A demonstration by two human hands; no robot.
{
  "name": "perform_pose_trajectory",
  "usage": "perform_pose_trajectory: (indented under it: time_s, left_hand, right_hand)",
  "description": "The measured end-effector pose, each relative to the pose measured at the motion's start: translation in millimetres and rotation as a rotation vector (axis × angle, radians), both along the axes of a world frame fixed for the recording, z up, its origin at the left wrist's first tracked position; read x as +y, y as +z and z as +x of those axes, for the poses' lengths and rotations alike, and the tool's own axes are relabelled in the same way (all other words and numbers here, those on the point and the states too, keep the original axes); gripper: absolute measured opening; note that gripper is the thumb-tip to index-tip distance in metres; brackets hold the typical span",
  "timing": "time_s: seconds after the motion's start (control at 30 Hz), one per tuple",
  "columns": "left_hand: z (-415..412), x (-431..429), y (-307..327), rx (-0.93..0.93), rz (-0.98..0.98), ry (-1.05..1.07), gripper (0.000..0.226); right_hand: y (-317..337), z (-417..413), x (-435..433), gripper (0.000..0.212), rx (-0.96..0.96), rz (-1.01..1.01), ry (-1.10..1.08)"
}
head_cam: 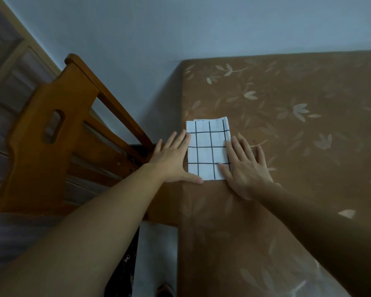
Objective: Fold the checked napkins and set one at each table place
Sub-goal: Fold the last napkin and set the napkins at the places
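Observation:
A folded white napkin with black checks (pixel 208 148) lies flat near the left edge of the table (pixel 298 125), which has a brown cloth with a pale leaf pattern. My left hand (pixel 174 159) lies flat with straight fingers along the napkin's left edge, its thumb under the near corner. On the other side, my right hand (pixel 244 168) rests flat, fingers spread, its fingertips on the napkin's right edge. Neither hand grips the cloth.
A wooden chair (pixel 58 129) stands close to the table's left side, its back tilted toward the wall. A pale wall rises behind the table. Something white (pixel 156 254) sits low between chair and table. A small white scrap (pixel 347 213) lies on the cloth at right.

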State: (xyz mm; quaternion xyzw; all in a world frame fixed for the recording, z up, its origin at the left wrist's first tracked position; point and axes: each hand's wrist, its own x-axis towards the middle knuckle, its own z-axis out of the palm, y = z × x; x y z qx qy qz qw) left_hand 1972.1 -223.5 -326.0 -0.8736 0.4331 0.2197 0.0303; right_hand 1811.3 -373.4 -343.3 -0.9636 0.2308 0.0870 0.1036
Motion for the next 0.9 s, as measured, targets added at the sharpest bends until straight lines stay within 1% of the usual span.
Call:
perform_pose_trajectory:
  time_s: [0.07,0.13,0.2,0.27,0.33,0.4,0.5,0.6,0.73,0.9]
  left_hand:
    - [-8.3,-1.2,8.6,0.003,-0.024,0.018,0.135]
    - [-23.8,0.9,17.6,-0.004,-0.096,0.046,0.124]
    - [-44.6,8.0,27.2,-0.047,-0.209,0.091,0.100]
    - [-63.4,18.2,37.0,-0.062,-0.348,0.182,0.074]
    - [-78.2,32.0,51.3,-0.040,-0.398,0.262,0.061]
    - [-92.4,50.4,68.3,-0.022,-0.343,0.276,0.060]
    - [-115.8,79.6,94.1,-0.041,-0.262,0.284,0.062]
    - [-146.9,103.0,116.5,-0.078,-0.201,0.212,0.062]
    - [-198.2,126.8,139.8,-0.090,-0.206,0.133,0.064]
    - [-262.3,157.5,162.2,-0.087,-0.207,0.107,0.064]
  right_hand:
    - [4.5,-0.8,3.5,0.071,-0.017,0.042,-0.048]
    - [12.9,-8.6,6.9,0.070,-0.050,0.063,-0.082]
    - [25.8,-23.6,8.9,0.064,-0.092,0.063,-0.079]
    - [43.1,-41.4,7.0,0.054,-0.128,0.073,-0.100]
    - [64.4,-61.8,4.1,0.049,-0.122,0.087,-0.163]
    - [86.8,-89.2,4.3,0.049,-0.092,0.080,-0.228]
    - [118.4,-143.0,11.5,0.052,-0.041,0.015,-0.288]
    - [143.0,-202.4,31.8,0.054,-0.014,-0.013,-0.354]
    - [164.3,-276.9,74.8,0.054,-0.045,-0.029,-0.448]
    - [188.8,-360.9,114.6,0.054,-0.044,-0.043,-0.485]
